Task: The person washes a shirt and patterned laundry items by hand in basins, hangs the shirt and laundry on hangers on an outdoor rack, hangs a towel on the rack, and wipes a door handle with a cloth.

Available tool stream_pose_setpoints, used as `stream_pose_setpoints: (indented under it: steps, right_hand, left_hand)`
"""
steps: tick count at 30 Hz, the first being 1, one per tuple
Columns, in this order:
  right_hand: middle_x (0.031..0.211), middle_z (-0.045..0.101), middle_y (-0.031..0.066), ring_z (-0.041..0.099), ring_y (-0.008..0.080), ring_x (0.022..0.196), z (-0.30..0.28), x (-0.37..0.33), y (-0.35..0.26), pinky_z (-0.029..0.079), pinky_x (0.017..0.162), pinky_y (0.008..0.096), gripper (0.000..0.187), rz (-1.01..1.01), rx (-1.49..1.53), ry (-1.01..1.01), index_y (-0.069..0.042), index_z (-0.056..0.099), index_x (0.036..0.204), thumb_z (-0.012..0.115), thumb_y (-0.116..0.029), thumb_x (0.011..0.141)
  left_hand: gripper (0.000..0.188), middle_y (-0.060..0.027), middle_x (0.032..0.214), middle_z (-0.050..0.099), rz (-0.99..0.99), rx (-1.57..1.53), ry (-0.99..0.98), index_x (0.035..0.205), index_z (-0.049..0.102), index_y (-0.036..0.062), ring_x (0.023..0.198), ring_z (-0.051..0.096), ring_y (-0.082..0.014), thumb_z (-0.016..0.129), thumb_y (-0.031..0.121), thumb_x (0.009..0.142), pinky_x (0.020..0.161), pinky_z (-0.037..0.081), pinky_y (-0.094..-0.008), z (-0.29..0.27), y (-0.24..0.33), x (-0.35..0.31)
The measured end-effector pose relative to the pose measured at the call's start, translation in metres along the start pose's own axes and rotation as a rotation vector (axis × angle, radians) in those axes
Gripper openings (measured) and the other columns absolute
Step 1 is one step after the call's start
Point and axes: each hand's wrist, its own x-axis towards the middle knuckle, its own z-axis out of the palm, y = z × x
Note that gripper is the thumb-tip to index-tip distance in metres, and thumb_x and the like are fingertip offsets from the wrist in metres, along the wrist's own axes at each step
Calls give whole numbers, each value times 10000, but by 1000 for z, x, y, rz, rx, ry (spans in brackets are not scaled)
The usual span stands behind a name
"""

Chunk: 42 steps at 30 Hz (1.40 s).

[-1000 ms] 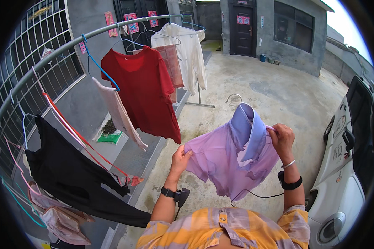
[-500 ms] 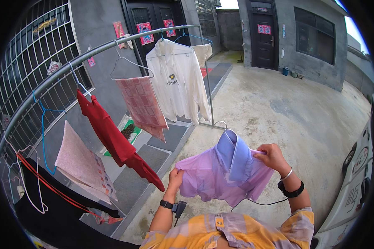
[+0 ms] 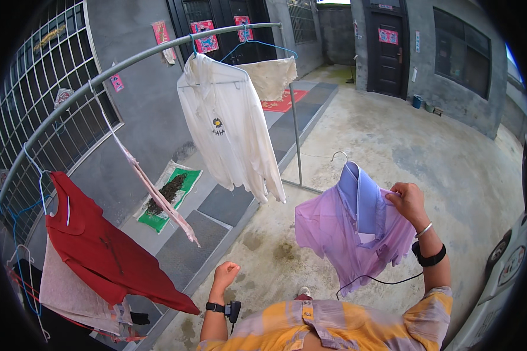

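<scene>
A lilac shirt [image 3: 328, 225] with a blue collar [image 3: 368, 199] hangs on a hanger with a metal hook [image 3: 339, 155], held up before me on the right. My right hand [image 3: 409, 205] is closed, pinching the shirt's right shoulder. Lower and to the left, my left hand [image 3: 225, 275] is curled closed with nothing visible in it, apart from the shirt. Left of both hands runs a curved metal rail [image 3: 117, 69]. From it hang a white hooded top [image 3: 222, 126], a cream cloth [image 3: 272, 79], a narrow pink towel [image 3: 158, 196] seen edge-on, and a red shirt [image 3: 108, 245].
Pale pink cloth [image 3: 70, 292] and dark clothing hang behind the red shirt. A green and white sack [image 3: 153, 219] with dark bits on it lies on the tiled step [image 3: 240, 205]. At the right edge stands a white car [image 3: 498, 298]. A blue bucket [image 3: 417, 101] sits by the far wall.
My left hand has let go of the lilac shirt and dropped left. The shirt has shifted right in my right hand. The red shirt now appears farther left, and the pink towel has turned edge-on.
</scene>
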Motion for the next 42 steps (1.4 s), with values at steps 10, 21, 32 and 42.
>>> stream_pose_setpoints:
  steps: [10, 21, 32, 42]
  right_hand:
    - [716, 589, 139, 568, 287, 705, 53, 259, 85, 444, 607, 367, 182, 72, -20, 89, -40, 624, 735, 663, -201, 661]
    - [715, 576, 154, 560, 275, 705, 126, 568, 143, 426, 616, 358, 210, -88, 91, 174, -19, 624, 763, 654, -210, 682]
    - [865, 616, 145, 588, 293, 833, 146, 830, 62, 463, 715, 374, 216, -318, 115, 259, -58, 651, 804, 628, -243, 694]
    - [968, 594, 183, 570, 332, 919, 188, 905, -66, 465, 775, 409, 208, -341, 100, 310, -38, 624, 897, 516, -135, 747]
  left_hand:
    - [220, -119, 756, 633, -154, 214, -48, 790, 625, 48, 701, 612, -235, 651, 250, 707, 628, 476, -328, 82, -8, 169]
    - [247, -143, 807, 622, -41, 32, -262, 858, 608, 47, 759, 594, -282, 619, 258, 730, 656, 457, -346, 207, 141, 330]
    - [262, -156, 789, 617, -283, -162, -78, 901, 594, 50, 765, 595, -311, 592, 258, 742, 662, 467, -356, 304, 188, 417]
    - [326, -182, 791, 608, -338, 230, 65, 882, 597, 41, 784, 579, -340, 595, 313, 702, 694, 453, -401, 286, 218, 419]
